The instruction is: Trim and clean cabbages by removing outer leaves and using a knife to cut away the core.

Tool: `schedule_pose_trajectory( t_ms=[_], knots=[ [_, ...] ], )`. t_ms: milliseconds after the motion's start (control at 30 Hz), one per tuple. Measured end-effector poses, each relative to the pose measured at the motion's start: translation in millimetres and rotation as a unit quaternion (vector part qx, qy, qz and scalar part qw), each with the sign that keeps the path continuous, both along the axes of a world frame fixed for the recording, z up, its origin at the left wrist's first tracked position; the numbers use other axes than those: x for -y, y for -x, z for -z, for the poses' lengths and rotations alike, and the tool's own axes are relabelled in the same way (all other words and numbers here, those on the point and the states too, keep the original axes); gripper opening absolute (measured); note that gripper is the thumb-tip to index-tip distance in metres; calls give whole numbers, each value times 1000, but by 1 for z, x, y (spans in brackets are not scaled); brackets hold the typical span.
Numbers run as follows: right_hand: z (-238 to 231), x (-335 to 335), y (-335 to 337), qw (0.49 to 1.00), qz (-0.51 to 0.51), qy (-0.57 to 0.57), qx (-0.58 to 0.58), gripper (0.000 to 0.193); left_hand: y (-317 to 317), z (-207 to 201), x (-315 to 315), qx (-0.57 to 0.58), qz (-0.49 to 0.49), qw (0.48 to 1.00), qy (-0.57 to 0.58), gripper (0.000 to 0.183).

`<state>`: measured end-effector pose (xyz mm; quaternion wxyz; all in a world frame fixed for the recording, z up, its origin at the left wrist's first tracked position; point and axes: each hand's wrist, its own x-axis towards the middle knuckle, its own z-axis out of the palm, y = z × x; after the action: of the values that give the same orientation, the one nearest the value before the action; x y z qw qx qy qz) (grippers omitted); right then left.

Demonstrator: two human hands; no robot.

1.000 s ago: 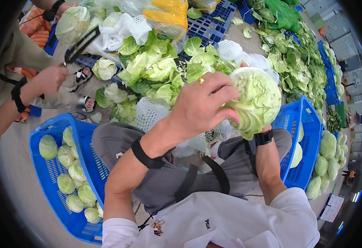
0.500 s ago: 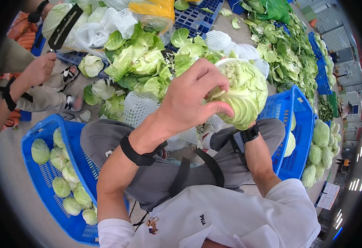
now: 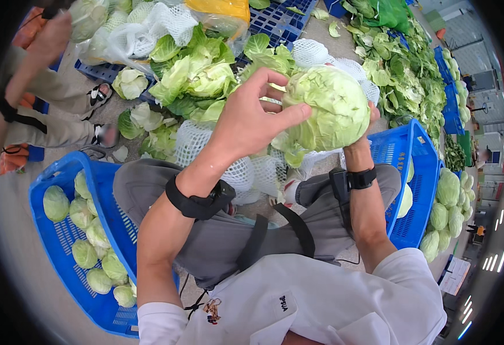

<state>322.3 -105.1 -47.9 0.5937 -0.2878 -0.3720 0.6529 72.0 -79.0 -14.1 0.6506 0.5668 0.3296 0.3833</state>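
A pale green cabbage (image 3: 329, 109) is held up in front of me, above my right knee. My right hand (image 3: 372, 115) grips it from the right and below; most of its fingers are hidden behind the head. My left hand (image 3: 258, 106) is curved at its left side, the thumb lying on the leaves and the fingertips at its edge. A loose leaf (image 3: 293, 150) hangs under the cabbage. Below are white foam net sleeves (image 3: 197, 144), and beyond my left hand lies a heap of stripped leaves (image 3: 200, 75).
Blue crates with cabbages stand at my left (image 3: 56, 253) and right (image 3: 416, 198). Leaf waste (image 3: 404, 86) covers the floor at the far right. Blue pallets (image 3: 275, 23) lie ahead. At the far left a co-worker's blurred hand (image 3: 51, 37) is near another cabbage.
The cabbage has turned and shifted slightly left and up. My left hand has moved left to its side, fingers spreading. The co-worker's hand has risen, and their black-bladed knife is no longer visible.
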Motion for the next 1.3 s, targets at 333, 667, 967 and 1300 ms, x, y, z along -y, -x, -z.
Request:
schedule_pose_trajectory(
  t_ms=[333,667,967,1300],
  knots=[
    [-4,-4,-8,999,-30,-42,9,114,-5,13,2,-107,-54,988,-93,44],
    [53,20,13,990,7,-70,124,75,-7,30,-14,-67,-60,987,-135,31],
    [25,3,34,851,-147,154,-480,79,6,52,-26,-323,-142,895,-271,99],
    [-7,-7,47,995,94,16,-37,100,-23,25,5,90,-10,995,-41,146]
  ],
)
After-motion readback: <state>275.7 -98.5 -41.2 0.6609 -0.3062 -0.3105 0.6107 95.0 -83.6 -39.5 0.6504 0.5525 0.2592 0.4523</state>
